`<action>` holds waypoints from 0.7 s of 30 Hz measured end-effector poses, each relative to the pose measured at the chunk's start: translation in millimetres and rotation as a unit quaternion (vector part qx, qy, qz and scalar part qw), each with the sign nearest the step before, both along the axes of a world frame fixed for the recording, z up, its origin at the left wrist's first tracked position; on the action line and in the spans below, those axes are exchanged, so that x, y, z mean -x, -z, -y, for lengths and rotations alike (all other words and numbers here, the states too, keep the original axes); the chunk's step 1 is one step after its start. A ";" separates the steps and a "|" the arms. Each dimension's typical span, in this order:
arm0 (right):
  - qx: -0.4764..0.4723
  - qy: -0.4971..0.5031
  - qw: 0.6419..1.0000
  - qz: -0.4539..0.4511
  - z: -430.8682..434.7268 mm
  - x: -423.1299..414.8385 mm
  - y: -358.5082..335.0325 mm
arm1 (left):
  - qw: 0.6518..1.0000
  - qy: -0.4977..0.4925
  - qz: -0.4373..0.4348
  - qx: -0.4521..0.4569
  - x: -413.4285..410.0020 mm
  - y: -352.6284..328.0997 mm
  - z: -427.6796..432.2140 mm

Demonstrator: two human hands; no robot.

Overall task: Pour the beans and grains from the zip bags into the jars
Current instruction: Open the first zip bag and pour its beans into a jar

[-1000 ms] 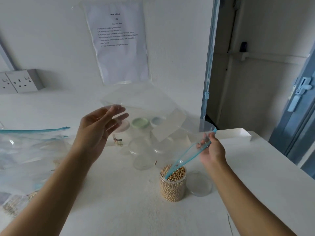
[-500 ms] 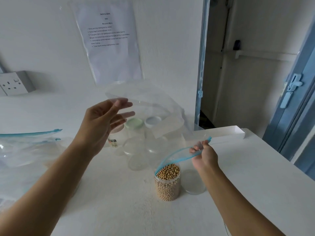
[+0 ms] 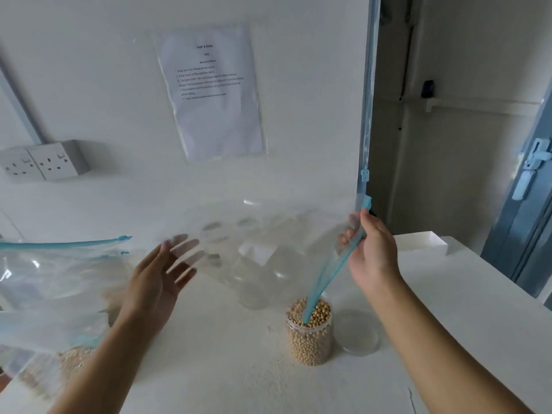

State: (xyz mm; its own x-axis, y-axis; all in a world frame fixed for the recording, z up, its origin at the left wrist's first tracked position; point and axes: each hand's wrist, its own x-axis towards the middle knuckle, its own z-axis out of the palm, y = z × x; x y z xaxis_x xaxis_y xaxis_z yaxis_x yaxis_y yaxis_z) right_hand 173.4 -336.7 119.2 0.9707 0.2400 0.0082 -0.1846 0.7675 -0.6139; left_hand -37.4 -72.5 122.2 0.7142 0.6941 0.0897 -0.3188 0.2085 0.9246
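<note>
Plastic jar (image 3: 309,339): stands upright at lower centre of the frame on the tabletop (image 3: 233,375). Its open mouth sits right under the low corner of the zip bag (image 3: 263,231), so whatever runs out lands inside.
Beans (image 3: 318,310): pale tan and round, heaped to the jar's rim. The jar looks full, so I judge this pour done or nearly so.
Lid (image 3: 360,334): clear and round, lying flat just right of the jar, probably set aside within reach for closing.
Right hand (image 3: 372,252): right of centre, its fingers (image 3: 346,237) pinching the blue zip strip (image 3: 327,274) near its upper end. It is held above the jar, so the strip slopes down like a chute and its lower end dips among the beans.
Left hand (image 3: 158,282): left of centre, fingers straight and spread, gripping nothing. The tips look milky through the film, so they lie behind the bag; whether they touch it cannot be told. It is likely placed to lift or shake the bag's far end.
Zip bag: transparent and limp, spread across the middle of the frame between the two hands. No beans are visible inside it.
Other bags (image 3: 53,273): at the left edge, clear with blue zips. The one at lower left holds pale grains (image 3: 70,358), not yet poured.
Empty jars (image 3: 254,294): blurred through the film, behind the filled jar.
Wall: a double socket (image 3: 44,162) at left and a printed sheet (image 3: 212,94) at upper centre, with a doorway at upper right.
</note>
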 end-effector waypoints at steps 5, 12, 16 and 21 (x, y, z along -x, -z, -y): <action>0.065 -0.041 0.994 0.079 -18.5 9.1 -30.9 | 0.992 -0.016 -0.022 0.119 24.5 35.1 -0.2; 0.118 -0.128 0.973 0.153 -46.7 18.6 -50.2 | 0.935 0.022 -0.347 -0.072 57.8 95.3 2.5; 0.204 -0.151 0.952 0.172 -64.0 19.2 -40.2 | 0.832 0.113 -0.496 -0.220 67.9 110.9 -6.5; 0.265 -0.171 0.926 0.206 -72.5 27.7 -37.3 | 0.787 0.123 -0.487 -0.360 64.8 104.6 -9.9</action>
